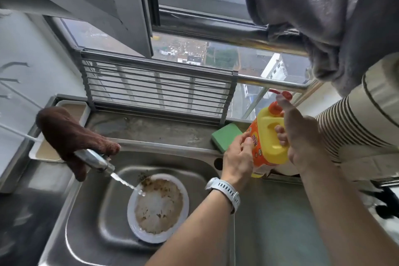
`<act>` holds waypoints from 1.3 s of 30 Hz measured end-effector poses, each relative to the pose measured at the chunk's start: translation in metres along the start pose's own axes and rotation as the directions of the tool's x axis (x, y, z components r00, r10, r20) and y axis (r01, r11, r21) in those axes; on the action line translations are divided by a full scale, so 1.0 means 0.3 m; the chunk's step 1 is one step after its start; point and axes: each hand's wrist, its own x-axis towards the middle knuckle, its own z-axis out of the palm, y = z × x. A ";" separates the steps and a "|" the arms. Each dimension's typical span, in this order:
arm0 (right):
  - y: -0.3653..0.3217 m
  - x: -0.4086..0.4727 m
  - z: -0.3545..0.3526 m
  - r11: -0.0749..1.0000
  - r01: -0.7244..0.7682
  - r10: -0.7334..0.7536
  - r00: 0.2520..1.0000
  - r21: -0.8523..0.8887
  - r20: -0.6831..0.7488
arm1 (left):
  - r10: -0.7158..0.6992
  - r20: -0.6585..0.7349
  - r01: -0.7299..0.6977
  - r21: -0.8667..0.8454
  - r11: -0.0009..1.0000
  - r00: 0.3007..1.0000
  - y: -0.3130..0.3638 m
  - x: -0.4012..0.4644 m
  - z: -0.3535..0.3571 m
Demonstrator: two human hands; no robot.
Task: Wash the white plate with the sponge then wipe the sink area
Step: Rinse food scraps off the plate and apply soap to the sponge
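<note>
Both hands are up on the yellow detergent bottle point(267, 136), the right hand point(302, 136) with fingers curled through its handle, the left hand point(237, 157) pinching its side, so the green sponge point(225, 136) just left of them is nearest the left, the white plate point(158, 207) below in the sink point(90, 211).

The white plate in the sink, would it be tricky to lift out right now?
Probably slippery: water from the faucet is running onto the white plate, and brown residue coats its middle. It looks stiff and should not flex. It lies flat on the sink floor, so getting fingers under its rim may be awkward. Whether it is breakable cannot be told.
</note>
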 end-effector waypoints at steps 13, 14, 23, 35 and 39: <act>0.082 0.115 0.064 0.969 0.137 -0.147 0.988 -0.204 -0.036 | 0.130 -0.065 -0.021 0.821 0.570 0.989 -0.080 0.210 -0.053; 0.089 0.118 0.062 0.962 0.155 -0.167 0.985 -0.226 -0.037 | 0.118 -0.055 -0.018 0.838 0.546 0.991 -0.086 0.218 -0.051; 0.071 0.117 0.082 0.950 0.201 -0.219 0.974 -0.239 -0.052 | 0.198 -0.131 -0.016 0.796 0.606 0.971 -0.110 0.175 -0.081; 0.098 0.066 0.081 0.923 0.255 -0.287 0.955 -0.288 -0.074 | 0.303 -0.220 -0.063 0.707 0.704 0.927 -0.113 0.044 -0.175; 0.113 0.042 0.065 0.875 0.311 -0.366 0.926 -0.371 -0.087 | 0.330 -0.187 -0.103 0.714 0.693 0.925 -0.118 0.009 -0.178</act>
